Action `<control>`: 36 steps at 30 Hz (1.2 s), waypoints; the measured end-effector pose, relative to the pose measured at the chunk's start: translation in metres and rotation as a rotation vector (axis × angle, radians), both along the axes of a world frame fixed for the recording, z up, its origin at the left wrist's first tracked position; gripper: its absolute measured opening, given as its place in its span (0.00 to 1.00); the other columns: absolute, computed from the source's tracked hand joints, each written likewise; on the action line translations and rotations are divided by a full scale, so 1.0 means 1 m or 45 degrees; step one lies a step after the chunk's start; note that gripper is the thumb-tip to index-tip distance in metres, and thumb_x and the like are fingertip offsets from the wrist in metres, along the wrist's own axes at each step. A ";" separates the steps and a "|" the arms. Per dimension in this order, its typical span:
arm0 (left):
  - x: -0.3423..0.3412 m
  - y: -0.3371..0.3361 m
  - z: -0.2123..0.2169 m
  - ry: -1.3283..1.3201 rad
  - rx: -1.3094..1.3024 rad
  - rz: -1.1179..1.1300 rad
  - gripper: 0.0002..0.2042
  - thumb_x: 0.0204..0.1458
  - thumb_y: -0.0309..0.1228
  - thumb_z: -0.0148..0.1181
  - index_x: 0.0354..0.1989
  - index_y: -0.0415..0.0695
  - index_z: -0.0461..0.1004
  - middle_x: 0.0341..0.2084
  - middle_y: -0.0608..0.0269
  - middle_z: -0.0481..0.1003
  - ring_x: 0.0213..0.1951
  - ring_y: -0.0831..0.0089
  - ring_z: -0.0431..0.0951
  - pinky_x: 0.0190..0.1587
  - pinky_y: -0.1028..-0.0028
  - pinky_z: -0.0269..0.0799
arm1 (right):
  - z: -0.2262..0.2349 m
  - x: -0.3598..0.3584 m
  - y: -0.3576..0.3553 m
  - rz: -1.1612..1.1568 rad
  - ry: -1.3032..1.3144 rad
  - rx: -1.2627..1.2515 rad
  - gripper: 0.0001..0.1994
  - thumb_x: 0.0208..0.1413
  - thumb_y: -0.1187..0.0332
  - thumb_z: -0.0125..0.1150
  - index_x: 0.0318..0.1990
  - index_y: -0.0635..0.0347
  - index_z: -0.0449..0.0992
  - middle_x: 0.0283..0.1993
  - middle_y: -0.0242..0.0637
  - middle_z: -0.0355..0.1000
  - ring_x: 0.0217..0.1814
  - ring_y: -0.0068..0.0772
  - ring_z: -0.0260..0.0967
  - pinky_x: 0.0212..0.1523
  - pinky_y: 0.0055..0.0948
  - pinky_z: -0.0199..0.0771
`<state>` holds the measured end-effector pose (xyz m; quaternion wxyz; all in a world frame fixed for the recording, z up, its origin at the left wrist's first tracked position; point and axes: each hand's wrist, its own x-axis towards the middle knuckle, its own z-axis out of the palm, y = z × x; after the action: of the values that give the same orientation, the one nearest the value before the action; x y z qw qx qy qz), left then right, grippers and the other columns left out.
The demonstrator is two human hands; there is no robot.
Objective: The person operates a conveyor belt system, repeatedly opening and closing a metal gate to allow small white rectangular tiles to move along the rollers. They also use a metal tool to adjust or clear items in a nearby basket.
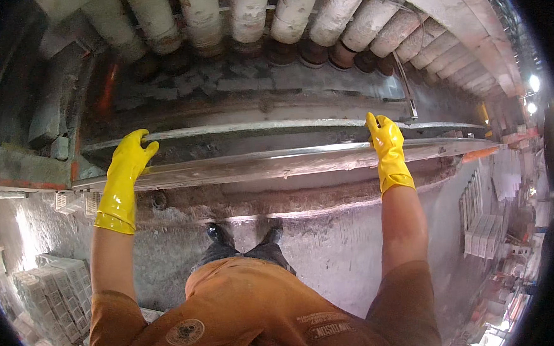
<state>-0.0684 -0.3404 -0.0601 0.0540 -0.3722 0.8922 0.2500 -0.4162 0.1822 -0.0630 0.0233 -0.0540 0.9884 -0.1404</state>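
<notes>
A long, thin, dark grey stone-like slab (pixel 256 145) lies across in front of me, its pale upper edge running left to right. My left hand (pixel 127 163), in a yellow rubber glove, grips that edge near its left end, with the fingers over the far side and the thumb on the near side. On the right, my right hand (pixel 387 146), gloved the same way, curls its fingers over the same edge. The slab hides part of what its fingertips touch. Just nearer to me runs a shiny metal rail (pixel 257 163).
Beyond the slab, a row of thick, dusty cylinders (pixel 248 13) stands over a wet dark bed (pixel 233 83). A thin metal arm (pixel 406 89) hangs at the right. Blocks (pixel 48 120) sit far left. White plastic crates (pixel 53 301) are stacked left, and more crates (pixel 484 233) stand right.
</notes>
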 end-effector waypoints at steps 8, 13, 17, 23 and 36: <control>0.000 -0.014 -0.017 0.163 -0.226 -0.003 0.25 0.58 0.44 0.64 0.60 0.43 0.76 0.56 0.48 0.78 0.58 0.52 0.77 0.61 0.61 0.71 | -0.010 -0.018 -0.002 -0.012 -0.088 -0.039 0.34 0.62 0.35 0.50 0.54 0.58 0.81 0.50 0.52 0.80 0.56 0.55 0.77 0.57 0.45 0.74; -0.001 -0.010 -0.008 0.178 -0.288 -0.018 0.24 0.58 0.45 0.65 0.59 0.43 0.77 0.55 0.48 0.78 0.58 0.51 0.78 0.61 0.60 0.72 | 0.016 -0.005 -0.015 0.047 0.003 0.017 0.32 0.63 0.35 0.49 0.49 0.55 0.82 0.47 0.50 0.81 0.53 0.57 0.76 0.53 0.47 0.74; -0.001 -0.014 -0.014 0.184 -0.332 -0.014 0.24 0.58 0.45 0.65 0.58 0.43 0.78 0.54 0.47 0.79 0.56 0.51 0.79 0.59 0.59 0.73 | 0.013 -0.013 -0.012 0.062 -0.065 0.006 0.31 0.63 0.35 0.48 0.44 0.55 0.81 0.43 0.48 0.81 0.50 0.59 0.76 0.51 0.49 0.74; 0.000 -0.014 -0.013 0.143 -0.307 -0.007 0.25 0.57 0.46 0.66 0.57 0.42 0.78 0.52 0.47 0.80 0.54 0.51 0.79 0.58 0.59 0.73 | 0.037 0.002 -0.021 0.036 -0.110 -0.022 0.31 0.63 0.35 0.48 0.43 0.55 0.82 0.43 0.48 0.81 0.50 0.57 0.77 0.51 0.50 0.74; 0.000 -0.026 -0.011 0.074 -0.133 -0.023 0.27 0.56 0.42 0.68 0.58 0.36 0.76 0.51 0.44 0.81 0.54 0.53 0.81 0.58 0.61 0.74 | 0.027 0.009 0.005 0.575 0.330 -0.260 0.18 0.60 0.47 0.63 0.34 0.52 0.82 0.24 0.37 0.78 0.30 0.50 0.77 0.34 0.44 0.74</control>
<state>-0.0683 -0.3660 -0.0709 0.0108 -0.3589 0.9086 0.2135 -0.4068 0.1869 -0.0362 -0.0783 -0.2924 0.9267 -0.2226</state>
